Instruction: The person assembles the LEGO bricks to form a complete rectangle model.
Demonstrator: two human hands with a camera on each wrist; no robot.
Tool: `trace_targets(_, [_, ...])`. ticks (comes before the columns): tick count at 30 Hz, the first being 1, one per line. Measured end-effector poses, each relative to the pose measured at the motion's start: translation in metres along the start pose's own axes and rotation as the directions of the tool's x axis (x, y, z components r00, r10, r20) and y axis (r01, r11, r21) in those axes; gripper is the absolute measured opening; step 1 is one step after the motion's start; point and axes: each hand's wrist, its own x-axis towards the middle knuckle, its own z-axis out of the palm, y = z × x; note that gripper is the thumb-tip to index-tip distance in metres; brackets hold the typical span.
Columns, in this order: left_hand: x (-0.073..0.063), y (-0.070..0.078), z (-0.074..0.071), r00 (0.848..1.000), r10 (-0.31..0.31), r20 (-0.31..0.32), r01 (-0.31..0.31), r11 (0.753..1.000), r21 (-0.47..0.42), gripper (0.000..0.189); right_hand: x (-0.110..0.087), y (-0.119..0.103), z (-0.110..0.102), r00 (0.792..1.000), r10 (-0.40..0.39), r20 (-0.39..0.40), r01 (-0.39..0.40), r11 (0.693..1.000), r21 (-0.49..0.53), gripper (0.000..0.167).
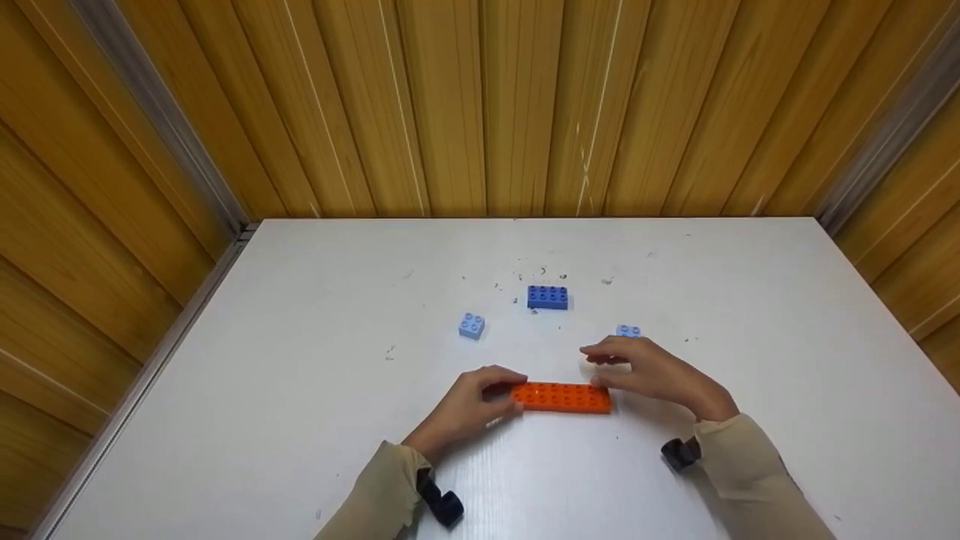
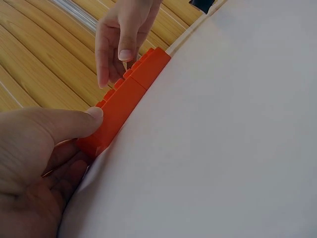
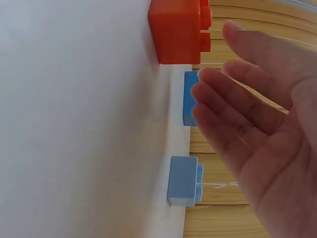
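Two orange toy building bricks (image 1: 562,399) lie end to end on the white table, studs up; a seam between them shows in the left wrist view. My left hand (image 1: 466,409) pinches the left end between thumb and fingers. Over the right end is my right hand (image 1: 654,373), holding nothing; in the right wrist view its fingers are extended and its thumb stands apart from the orange studs. A light blue brick (image 1: 628,331) is partly hidden behind the right hand.
Farther back on the table (image 1: 315,322) sit a dark blue brick (image 1: 547,298) and another light blue brick (image 1: 471,326). Wood-patterned panels (image 1: 517,112) rise behind the table and at both sides, with metal edging at the left.
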Motion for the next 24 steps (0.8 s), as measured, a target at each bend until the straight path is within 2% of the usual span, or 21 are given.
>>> trace_targets(18, [0.001, 0.001, -0.002, 1.0, 0.017, 0.003, -0.017, 1.0, 0.003, 0.038, 0.029, -0.007, -0.021, 0.998, 0.039, -0.051, -0.041, 0.998, -0.044, 0.045])
trace_targets(24, [0.0, 0.0, 0.0, 1.0, 0.014, 0.004, -0.014, 1.0, -0.005, 0.038, 0.04, -0.008, -0.027, 0.996, 0.076, -0.055, -0.079, 0.995, -0.063, 0.047])
